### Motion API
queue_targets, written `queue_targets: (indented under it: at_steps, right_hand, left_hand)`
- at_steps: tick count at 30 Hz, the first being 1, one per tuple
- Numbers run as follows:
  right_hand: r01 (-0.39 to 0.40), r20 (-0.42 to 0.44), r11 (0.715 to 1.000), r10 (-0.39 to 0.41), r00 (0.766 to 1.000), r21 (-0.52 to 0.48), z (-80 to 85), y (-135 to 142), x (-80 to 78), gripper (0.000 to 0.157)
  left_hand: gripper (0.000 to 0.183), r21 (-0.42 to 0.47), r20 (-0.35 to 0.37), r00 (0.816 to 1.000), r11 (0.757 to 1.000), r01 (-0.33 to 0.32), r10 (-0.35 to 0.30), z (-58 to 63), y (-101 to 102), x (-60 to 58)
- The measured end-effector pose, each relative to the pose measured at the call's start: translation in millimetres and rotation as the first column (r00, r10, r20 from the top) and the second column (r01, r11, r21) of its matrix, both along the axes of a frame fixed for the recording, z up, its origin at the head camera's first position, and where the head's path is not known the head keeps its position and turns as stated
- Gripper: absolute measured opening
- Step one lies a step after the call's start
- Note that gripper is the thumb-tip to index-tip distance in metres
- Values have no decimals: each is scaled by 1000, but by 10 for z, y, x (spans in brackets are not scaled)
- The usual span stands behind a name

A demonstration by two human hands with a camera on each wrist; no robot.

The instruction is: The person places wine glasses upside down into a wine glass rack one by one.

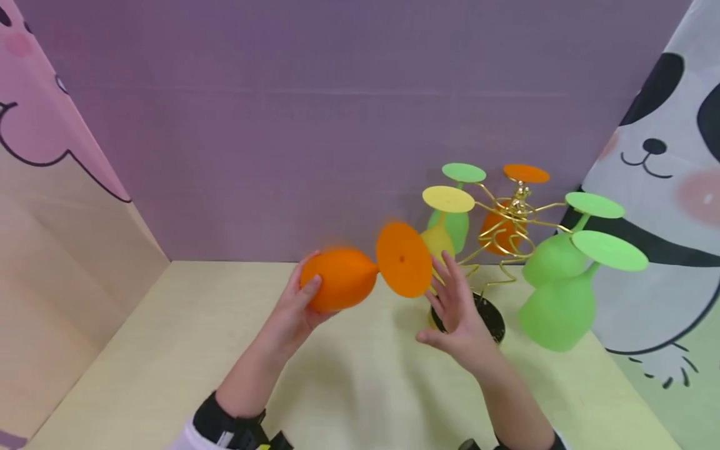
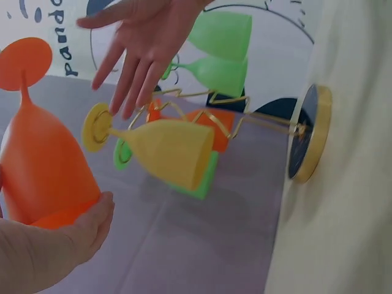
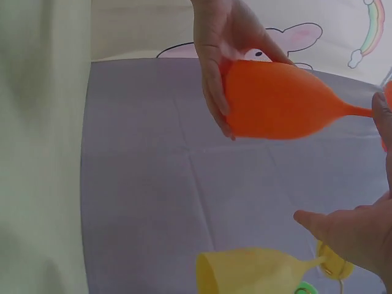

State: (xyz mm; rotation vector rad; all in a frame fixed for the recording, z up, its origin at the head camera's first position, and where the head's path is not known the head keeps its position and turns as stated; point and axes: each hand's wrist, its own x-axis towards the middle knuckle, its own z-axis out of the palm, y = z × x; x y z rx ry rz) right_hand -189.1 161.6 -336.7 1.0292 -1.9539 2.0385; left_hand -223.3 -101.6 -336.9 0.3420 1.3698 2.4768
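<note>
An orange goblet (image 1: 340, 279) lies sideways in the air, its round foot pointing right. My left hand (image 1: 298, 297) grips it around the rim end of the bowl, thumb on the near side. Beside the goblet's foot (image 1: 404, 259) is my right hand (image 1: 458, 319), fingers spread and thumb apart, holding nothing; its fingertips overlap the foot's edge in the head view. Just behind the right hand, a yellow goblet (image 2: 174, 150) hangs upside down on a gold wire rack (image 1: 514, 215), partly hidden by that hand in the head view.
On the rack also hang several green goblets (image 1: 559, 312) and another orange goblet (image 1: 500, 228). Its round dark base (image 1: 488, 317) stands on the pale table (image 1: 225, 350). A purple backdrop (image 1: 281, 156) rises behind, with printed panels at both sides.
</note>
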Motion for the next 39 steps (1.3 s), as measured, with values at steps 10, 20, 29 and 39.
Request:
queue_targets:
  at_steps: [10, 20, 29, 39]
  right_hand:
    - [11, 75, 999, -15, 997, 45, -152, -147, 30, 97]
    - [30, 57, 992, -37, 998, 122, -219, -236, 58, 97]
    - [28, 96, 988, -43, 994, 155, -233, -256, 77, 95]
    - [73, 104, 977, -95, 990, 201, -234, -274, 77, 90]
  left_hand:
    - [47, 151, 25, 946, 937, 316, -324, -282, 275, 116]
    - [59, 325, 214, 851, 857, 401, -480, -429, 415, 232]
    - [65, 336, 245, 837, 852, 401, -490, -439, 478, 275]
    - [69, 358, 261, 812, 834, 421, -522, -396, 499, 288]
